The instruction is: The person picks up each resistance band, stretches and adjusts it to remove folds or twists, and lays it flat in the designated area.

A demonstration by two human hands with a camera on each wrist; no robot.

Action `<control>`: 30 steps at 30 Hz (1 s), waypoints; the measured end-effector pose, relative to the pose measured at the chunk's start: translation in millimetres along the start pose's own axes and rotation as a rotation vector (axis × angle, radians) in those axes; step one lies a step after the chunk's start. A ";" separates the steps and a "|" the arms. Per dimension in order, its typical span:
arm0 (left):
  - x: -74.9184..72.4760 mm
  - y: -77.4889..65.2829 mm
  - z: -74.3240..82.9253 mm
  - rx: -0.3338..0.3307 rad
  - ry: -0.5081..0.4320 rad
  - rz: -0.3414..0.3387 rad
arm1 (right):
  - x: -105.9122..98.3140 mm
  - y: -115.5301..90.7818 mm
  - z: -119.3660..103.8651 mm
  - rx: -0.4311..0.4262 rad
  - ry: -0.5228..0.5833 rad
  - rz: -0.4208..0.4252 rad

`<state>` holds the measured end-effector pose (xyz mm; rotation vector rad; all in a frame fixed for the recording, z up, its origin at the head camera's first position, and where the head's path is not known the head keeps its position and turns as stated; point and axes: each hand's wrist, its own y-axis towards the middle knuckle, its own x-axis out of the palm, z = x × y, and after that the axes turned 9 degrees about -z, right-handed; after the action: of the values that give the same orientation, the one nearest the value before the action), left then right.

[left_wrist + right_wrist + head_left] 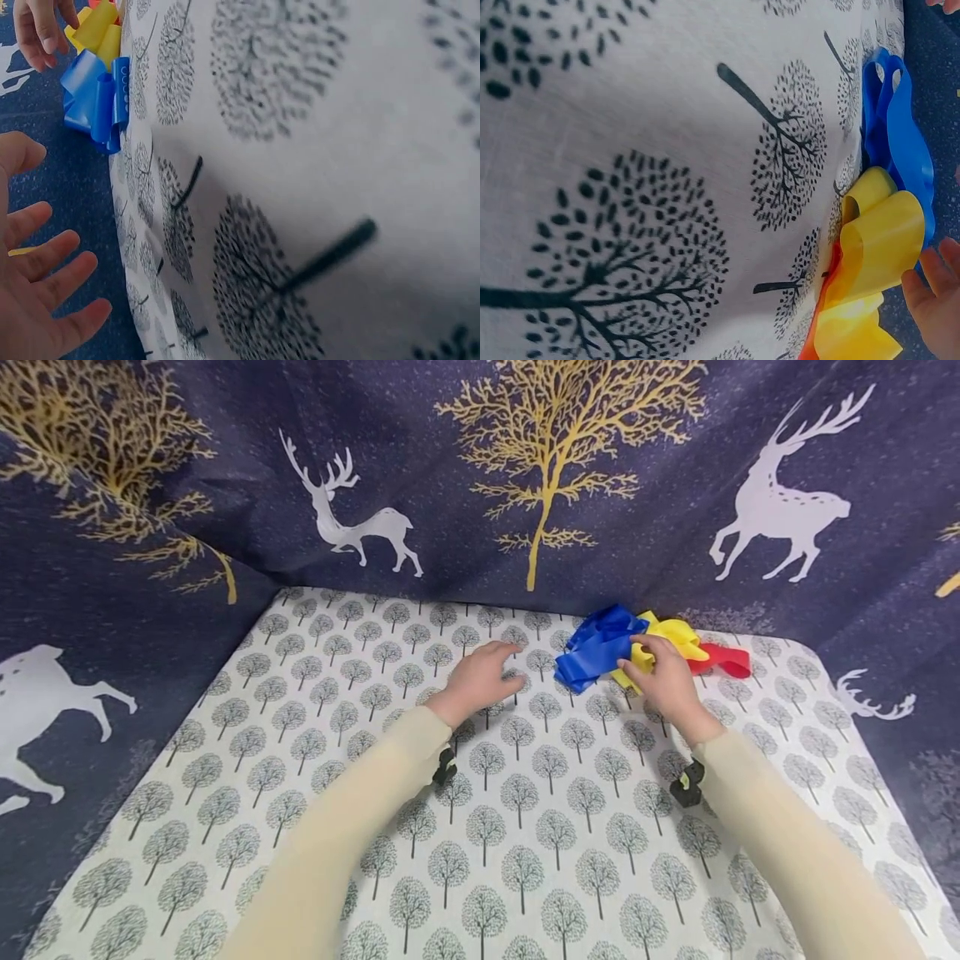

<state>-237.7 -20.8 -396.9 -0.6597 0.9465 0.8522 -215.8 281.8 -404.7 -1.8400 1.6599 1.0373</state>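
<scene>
Toward the far right of the table lies a loose pile of wide, flat, glossy bands. The blue band (596, 656) is folded in loops on the left, the yellow band (678, 635) in the middle, and the red band (726, 661) on the right. My right hand (667, 685) is over the near side of the pile, fingers slightly bent and parted. In the right wrist view its fingertips are right by the yellow band (885, 244). My left hand (480, 681) hovers left of the blue band, fingers spread, holding nothing.
A white cloth with printed trees covers the table (480, 827). Behind it hangs a dark blue curtain (442, 468) with white deer and golden trees, meeting the table's back edge close behind the bands. Small dark items (686, 787) show under both wrists.
</scene>
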 end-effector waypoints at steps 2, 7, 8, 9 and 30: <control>0.0 2.9 2.9 -0.003 -0.019 -0.014 | -0.7 0.6 -1.0 -0.003 0.005 0.015; 2.2 10.8 9.5 0.012 -0.050 -0.044 | -3.7 4.0 -4.0 0.023 -0.001 -0.003; 3.2 12.7 10.8 0.015 -0.050 -0.049 | -4.6 5.2 -4.1 0.032 0.003 -0.021; 4.2 14.5 12.6 0.019 -0.054 -0.053 | -5.1 6.6 -4.5 0.043 -0.001 -0.029; 27.4 51.3 45.1 0.055 -0.160 -0.064 | -0.9 26.2 -1.8 0.118 -0.053 -0.088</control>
<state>-253.8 50.3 -407.4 -0.5627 0.7979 0.8067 -240.8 276.4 -398.9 -1.7768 1.5608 0.9239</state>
